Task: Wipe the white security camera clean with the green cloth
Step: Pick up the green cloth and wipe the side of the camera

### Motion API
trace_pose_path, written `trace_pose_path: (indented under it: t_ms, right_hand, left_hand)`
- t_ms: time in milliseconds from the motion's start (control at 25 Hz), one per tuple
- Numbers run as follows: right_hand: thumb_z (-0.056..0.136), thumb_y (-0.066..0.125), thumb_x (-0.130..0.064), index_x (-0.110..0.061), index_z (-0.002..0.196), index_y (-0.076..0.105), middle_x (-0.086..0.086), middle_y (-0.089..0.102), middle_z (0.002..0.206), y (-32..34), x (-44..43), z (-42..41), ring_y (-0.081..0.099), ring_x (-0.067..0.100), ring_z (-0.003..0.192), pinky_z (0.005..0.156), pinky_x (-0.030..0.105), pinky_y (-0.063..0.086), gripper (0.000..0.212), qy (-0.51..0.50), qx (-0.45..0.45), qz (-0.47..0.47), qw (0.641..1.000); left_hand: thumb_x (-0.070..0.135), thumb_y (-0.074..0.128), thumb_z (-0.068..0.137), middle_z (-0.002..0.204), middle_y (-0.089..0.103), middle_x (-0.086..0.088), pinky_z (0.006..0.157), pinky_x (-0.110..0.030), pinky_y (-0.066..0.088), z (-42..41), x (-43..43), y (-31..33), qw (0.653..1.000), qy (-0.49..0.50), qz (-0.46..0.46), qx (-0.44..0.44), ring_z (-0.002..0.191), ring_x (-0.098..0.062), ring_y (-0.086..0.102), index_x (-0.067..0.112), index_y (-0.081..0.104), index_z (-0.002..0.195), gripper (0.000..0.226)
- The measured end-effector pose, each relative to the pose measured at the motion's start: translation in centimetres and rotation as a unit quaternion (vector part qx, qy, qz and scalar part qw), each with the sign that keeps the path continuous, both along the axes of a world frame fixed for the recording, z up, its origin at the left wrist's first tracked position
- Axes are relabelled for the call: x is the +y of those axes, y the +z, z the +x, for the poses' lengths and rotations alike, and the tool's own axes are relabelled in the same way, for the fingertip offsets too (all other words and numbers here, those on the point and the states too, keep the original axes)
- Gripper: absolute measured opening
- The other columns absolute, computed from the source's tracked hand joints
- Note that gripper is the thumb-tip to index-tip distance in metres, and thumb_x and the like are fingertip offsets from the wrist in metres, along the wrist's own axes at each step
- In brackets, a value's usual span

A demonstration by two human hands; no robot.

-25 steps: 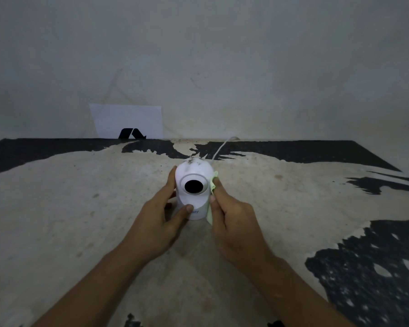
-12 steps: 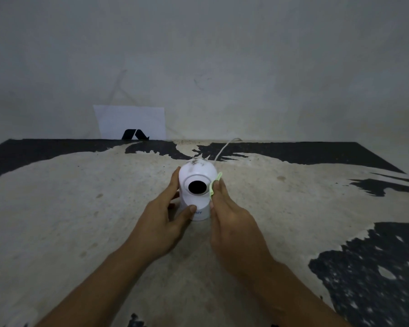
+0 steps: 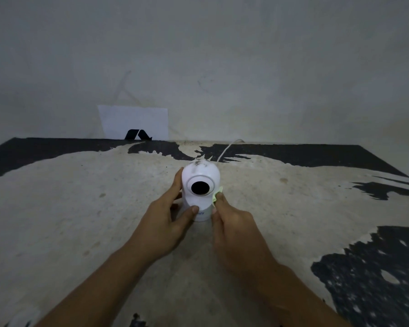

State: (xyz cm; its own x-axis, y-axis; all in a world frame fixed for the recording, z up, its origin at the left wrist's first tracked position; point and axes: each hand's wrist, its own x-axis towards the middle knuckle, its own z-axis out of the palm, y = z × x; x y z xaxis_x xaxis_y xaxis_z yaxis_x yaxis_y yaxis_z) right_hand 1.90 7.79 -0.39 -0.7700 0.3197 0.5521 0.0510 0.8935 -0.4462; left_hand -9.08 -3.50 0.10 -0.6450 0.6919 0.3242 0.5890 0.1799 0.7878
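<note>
Hands come first: left hand (image 3: 165,220) wraps the white security camera (image 3: 200,190) mid-table; right hand (image 3: 232,223) pinches the green cloth (image 3: 216,193) against its right side. Farther up, dark specks, seemingly dirt, remain on the dome: wiping unfinished.

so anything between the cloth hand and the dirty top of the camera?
Nothing visible. The right hand presses the green cloth against the right side of the white dome-shaped security camera; the grime on its top lies bare above. The left hand grips the left side and base, clear of that path.
</note>
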Motion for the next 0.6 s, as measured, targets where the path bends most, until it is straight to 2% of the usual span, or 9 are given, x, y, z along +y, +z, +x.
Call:
trace_pose_path:
  t_ms: [80, 200, 280, 360, 400, 480, 520, 600]
  right_hand:
    - [0.094, 0.032, -0.021, 0.005, 0.13, 0.05, 0.024, 0.069, 0.107, 0.07, -0.18, 0.09, 0.068, 0.024, 0.073, 0.067, 0.031, 0.057, 0.048, -0.005, 0.005, 0.014, 1.0]
    - [0.095, 0.033, -0.02, 0.005, 0.127, 0.052, 0.025, 0.068, 0.107, -0.04, -0.49, -0.1, 0.068, 0.024, 0.073, 0.065, 0.031, 0.056, 0.045, 0.002, 0.01, 0.004, 1.0]
    - [0.095, 0.034, -0.019, 0.002, 0.122, 0.056, 0.018, 0.07, 0.095, -0.14, -0.43, -0.01, 0.064, 0.02, 0.07, 0.063, 0.021, 0.048, 0.041, 0.008, 0.002, -0.021, 1.0]
    - [0.095, 0.035, -0.019, 0.002, 0.117, 0.059, 0.014, 0.069, 0.085, 0.17, -0.27, 0.02, 0.061, 0.014, 0.067, 0.062, 0.016, 0.047, 0.038, 0.007, 0.024, -0.042, 0.999]
    - [0.096, 0.035, -0.018, 0.003, 0.118, 0.058, 0.014, 0.069, 0.086, 0.38, -0.14, -0.04, 0.061, 0.013, 0.069, 0.066, 0.015, 0.049, 0.038, 0.007, 0.044, -0.044, 0.998]
    - [0.098, 0.038, -0.017, 0.004, 0.123, 0.055, 0.013, 0.069, 0.086, 0.41, 0.14, -0.14, 0.059, 0.007, 0.069, 0.07, 0.003, 0.042, 0.038, 0.008, 0.061, -0.051, 0.997]
    - [0.098, 0.039, -0.015, 0.003, 0.122, 0.056, 0.009, 0.067, 0.081, 0.43, 0.22, -0.14, 0.055, 0.001, 0.063, 0.065, 0.0, 0.039, 0.034, 0.006, 0.054, -0.068, 0.996]
    - [0.099, 0.042, -0.011, -0.003, 0.114, 0.061, -0.004, 0.059, 0.069, 0.41, 0.37, -0.14, 0.051, -0.001, 0.056, 0.054, 0.003, 0.035, 0.026, 0.013, 0.048, -0.103, 0.993]
  left_hand:
    - [0.037, 0.058, 0.086, 0.136, 0.044, 0.022, 0.084, -0.001, 0.038, 0.02, 0.04, -0.06, 1.0, 0.003, -0.002, 0.0, 0.107, 0.014, 0.047, 0.047, 0.009, 0.143, 0.076]
    - [0.038, 0.059, 0.086, 0.142, 0.045, 0.014, 0.096, -0.02, 0.042, -0.08, 0.05, -0.17, 1.0, 0.003, 0.003, 0.0, 0.12, -0.006, 0.048, 0.045, 0.01, 0.144, 0.076]
    - [0.036, 0.059, 0.087, 0.141, 0.046, 0.014, 0.093, -0.016, 0.04, -0.05, 0.01, -0.16, 1.0, 0.0, 0.003, 0.003, 0.12, -0.007, 0.048, 0.045, 0.01, 0.144, 0.075]
    - [0.036, 0.059, 0.087, 0.141, 0.046, 0.014, 0.09, -0.011, 0.038, 0.03, 0.0, -0.06, 1.0, 0.001, -0.001, 0.006, 0.119, -0.005, 0.047, 0.045, 0.01, 0.144, 0.076]
    - [0.037, 0.058, 0.086, 0.141, 0.046, 0.014, 0.091, -0.012, 0.039, 0.04, -0.01, -0.03, 1.0, 0.0, -0.001, 0.005, 0.119, -0.005, 0.047, 0.045, 0.009, 0.144, 0.076]
    - [0.037, 0.058, 0.086, 0.142, 0.045, 0.013, 0.097, -0.022, 0.042, 0.03, -0.03, 0.02, 1.0, -0.003, 0.002, 0.002, 0.122, -0.007, 0.047, 0.045, 0.009, 0.144, 0.076]
    - [0.037, 0.058, 0.086, 0.142, 0.045, 0.013, 0.1, -0.027, 0.043, 0.01, -0.04, 0.02, 1.0, -0.004, 0.005, 0.001, 0.123, -0.009, 0.047, 0.045, 0.009, 0.144, 0.076]
    - [0.038, 0.058, 0.086, 0.143, 0.044, 0.013, 0.103, -0.034, 0.044, -0.01, -0.05, 0.04, 1.0, -0.008, 0.005, 0.0, 0.125, -0.01, 0.047, 0.045, 0.009, 0.143, 0.076]
